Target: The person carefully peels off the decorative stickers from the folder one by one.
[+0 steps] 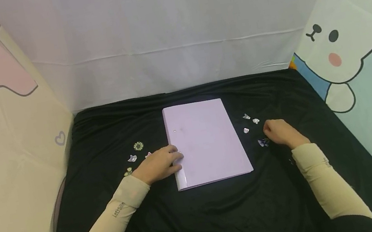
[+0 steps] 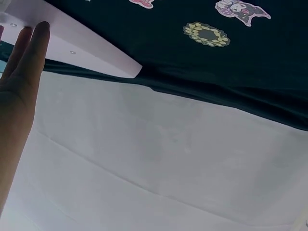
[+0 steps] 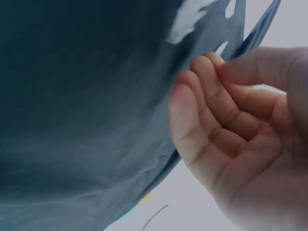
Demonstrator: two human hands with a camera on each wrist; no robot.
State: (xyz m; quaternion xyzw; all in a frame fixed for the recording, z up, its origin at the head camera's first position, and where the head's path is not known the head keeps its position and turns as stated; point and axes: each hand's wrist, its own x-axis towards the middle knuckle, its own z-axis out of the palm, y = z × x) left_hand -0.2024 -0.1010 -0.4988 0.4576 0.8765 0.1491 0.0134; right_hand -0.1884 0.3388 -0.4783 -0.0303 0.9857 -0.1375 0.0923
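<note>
A pale lilac ring binder or folder (image 1: 209, 141) lies closed on the black cloth. My left hand (image 1: 159, 164) rests at its left edge, fingers straight and spread over the spine. In the left wrist view, the fingers reach across the spine, which has small round studs (image 2: 72, 52). My right hand (image 1: 280, 132) is low over the cloth to the right of the folder, beside a dark sticker-like cutout (image 1: 263, 142). Its fingers are loosely curled with the thumb by the fingertips, and nothing shows in the palm (image 3: 255, 178).
Left of the folder lie a wreath cutout (image 1: 138, 146), a pale character cutout (image 1: 132, 158) and a yellowish one (image 1: 127, 171). Several small shiny cutouts (image 1: 246, 116) lie to its right. A white cloth wall (image 1: 174, 31) stands behind, with printed curtains at both sides.
</note>
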